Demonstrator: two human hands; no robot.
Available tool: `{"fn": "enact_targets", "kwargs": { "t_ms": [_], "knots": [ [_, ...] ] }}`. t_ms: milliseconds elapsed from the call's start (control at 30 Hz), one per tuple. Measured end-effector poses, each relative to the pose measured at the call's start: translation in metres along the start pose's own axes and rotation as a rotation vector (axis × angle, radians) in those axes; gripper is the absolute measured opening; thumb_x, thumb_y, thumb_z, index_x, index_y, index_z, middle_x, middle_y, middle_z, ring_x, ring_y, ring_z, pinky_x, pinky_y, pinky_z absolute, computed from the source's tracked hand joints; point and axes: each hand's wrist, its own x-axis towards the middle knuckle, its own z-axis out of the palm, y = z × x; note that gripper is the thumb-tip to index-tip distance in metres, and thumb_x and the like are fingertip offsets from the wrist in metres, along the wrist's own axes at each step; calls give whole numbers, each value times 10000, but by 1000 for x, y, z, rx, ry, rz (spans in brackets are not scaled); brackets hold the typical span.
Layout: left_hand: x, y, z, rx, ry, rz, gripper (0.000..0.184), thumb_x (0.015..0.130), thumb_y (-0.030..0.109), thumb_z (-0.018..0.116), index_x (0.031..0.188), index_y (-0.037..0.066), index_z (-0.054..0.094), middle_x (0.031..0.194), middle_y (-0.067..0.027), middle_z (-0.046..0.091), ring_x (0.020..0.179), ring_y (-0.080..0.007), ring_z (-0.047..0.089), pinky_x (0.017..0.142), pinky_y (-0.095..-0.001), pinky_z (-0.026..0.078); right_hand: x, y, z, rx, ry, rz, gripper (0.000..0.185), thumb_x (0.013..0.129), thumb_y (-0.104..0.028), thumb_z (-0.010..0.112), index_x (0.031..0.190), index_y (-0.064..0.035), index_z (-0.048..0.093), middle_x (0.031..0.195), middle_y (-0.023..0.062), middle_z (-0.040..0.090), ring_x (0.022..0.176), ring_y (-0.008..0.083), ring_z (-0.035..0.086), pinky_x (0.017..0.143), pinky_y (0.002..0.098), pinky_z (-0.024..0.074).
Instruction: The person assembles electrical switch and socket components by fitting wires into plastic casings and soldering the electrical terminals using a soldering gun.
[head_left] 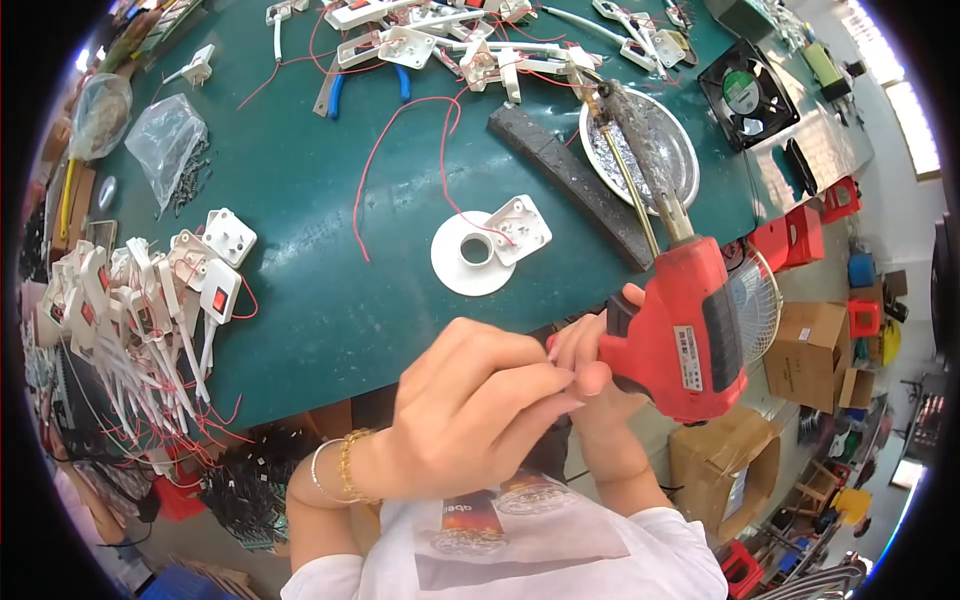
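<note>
My right hand is wrapped around the handle of a red soldering gun, whose tip points away over a white-rimmed dish. My left hand, with bracelets at its wrist, meets the right fingers in a closed pinch. What lies between its fingertips is too small to make out. Beyond the hands, a round white holder with a raised ring rests on the table. A white plug housing leans on its edge, with a thin red wire running from it.
A dark bar lies beside the dish. Several white switch-and-plug pieces are heaped at the left edge, with more at the back near blue-handled pliers. A black cooling fan stands back right. A plastic bag lies back left.
</note>
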Motion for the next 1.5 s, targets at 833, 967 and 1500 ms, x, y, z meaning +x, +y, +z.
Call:
{"fn": "enact_targets", "kwargs": {
  "t_ms": [833,967,1500],
  "knots": [
    [71,-92,-57,519,-228,-373,127,806,32,609,933,23,613,898,-88,620,759,-212,580,663,-321,469,-3,-1,-14,188,216,30,518,861,-93,593,1282,-7,306,587,36,452,444,155,476,491,314,447],
    [79,-112,-46,613,-341,-126,165,738,12,635,895,59,621,1099,-95,536,962,-274,546,754,-379,473,-4,-5,-15,182,214,-10,504,858,-76,579,1277,3,311,607,48,461,440,157,475,485,316,443],
    [106,-25,-76,-52,-259,-363,121,858,60,617,879,-50,662,683,-51,639,553,-57,579,429,-197,420,-6,-17,-27,97,333,-71,534,878,-139,580,1286,23,276,622,65,489,480,177,505,519,337,487]
  ]
}}
